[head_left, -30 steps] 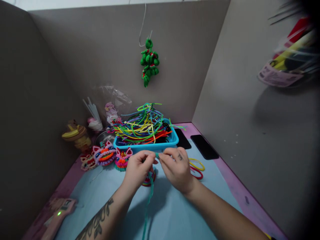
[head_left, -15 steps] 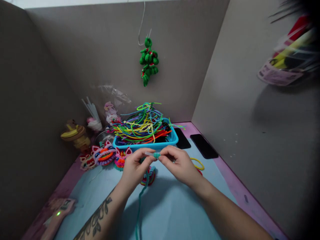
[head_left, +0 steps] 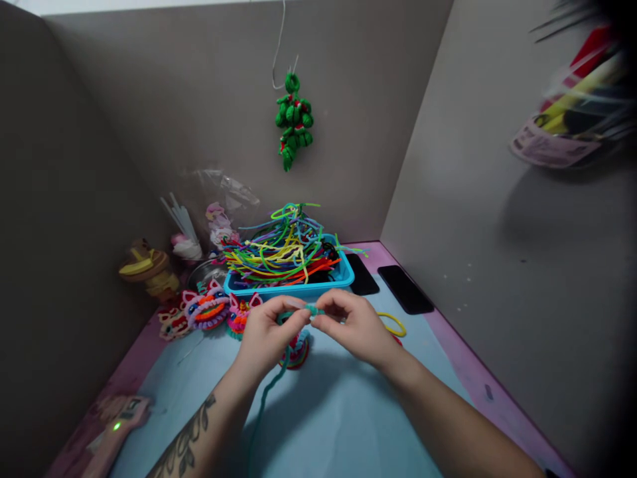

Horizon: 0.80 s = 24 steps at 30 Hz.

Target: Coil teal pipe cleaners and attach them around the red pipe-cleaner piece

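Over the middle of the table, my left hand (head_left: 271, 332) and my right hand (head_left: 352, 326) face each other with fingertips almost meeting. Between them is a short coil of teal pipe cleaner (head_left: 312, 310), pinched from both sides. A thin whitish stick (head_left: 295, 303) shows at the coil's left end; its far end is hidden by my fingers. From beneath my left fingers the pipe cleaner's long tail curves down toward my left forearm. Just below the hands, a small multicoloured pipe-cleaner piece (head_left: 297, 353) lies on the blue mat, partly covered by my left hand.
A blue tray (head_left: 288, 290) heaped with pipe cleaners stands behind my hands. Finished lion-like heads (head_left: 208, 307) sit at left, near a pink glue gun (head_left: 119, 425) with a lit green light. Two dark phones (head_left: 405, 290) and a yellow ring (head_left: 394, 324) lie at right.
The fingertips have closed in around the coil, and less of the whitish stick shows. The teal tail has swung left, toward my left forearm.
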Each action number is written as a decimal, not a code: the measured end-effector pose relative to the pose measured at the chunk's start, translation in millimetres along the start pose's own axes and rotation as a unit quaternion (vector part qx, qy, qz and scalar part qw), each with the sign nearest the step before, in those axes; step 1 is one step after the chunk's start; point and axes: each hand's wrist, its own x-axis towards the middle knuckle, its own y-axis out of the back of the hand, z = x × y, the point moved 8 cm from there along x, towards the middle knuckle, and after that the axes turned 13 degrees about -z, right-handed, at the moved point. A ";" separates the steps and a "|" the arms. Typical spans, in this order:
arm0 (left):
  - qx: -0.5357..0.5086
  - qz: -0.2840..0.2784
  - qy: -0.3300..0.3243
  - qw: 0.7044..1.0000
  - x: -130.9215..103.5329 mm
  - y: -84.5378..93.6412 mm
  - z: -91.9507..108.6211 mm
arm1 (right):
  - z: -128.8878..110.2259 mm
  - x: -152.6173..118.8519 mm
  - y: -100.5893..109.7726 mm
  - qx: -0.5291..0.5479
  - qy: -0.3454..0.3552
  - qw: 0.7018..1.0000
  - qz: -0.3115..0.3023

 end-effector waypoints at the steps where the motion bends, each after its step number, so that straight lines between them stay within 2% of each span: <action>1: 0.000 -0.006 -0.006 1.000 -0.1 0.9 1.6 | 0.7 1.1 -1.6 0.031 0.000 0.999 -0.020; 4: -0.001 -0.027 -0.023 0.999 -0.4 3.0 4.3 | 1.6 3.2 -4.8 0.106 0.005 0.992 -0.064; 11: 0.021 -0.028 -0.045 0.998 -0.9 5.9 9.4 | 10.5 3.1 -5.9 0.149 -0.008 0.987 -0.052; 17: 0.044 -0.011 -0.041 0.998 -4.0 5.5 11.1 | 8.9 1.1 -5.3 0.091 -0.004 0.996 -0.021; 24: 0.054 -0.036 -0.041 0.997 -3.8 2.4 14.1 | -7.5 -2.3 -0.4 -0.045 0.043 0.998 0.017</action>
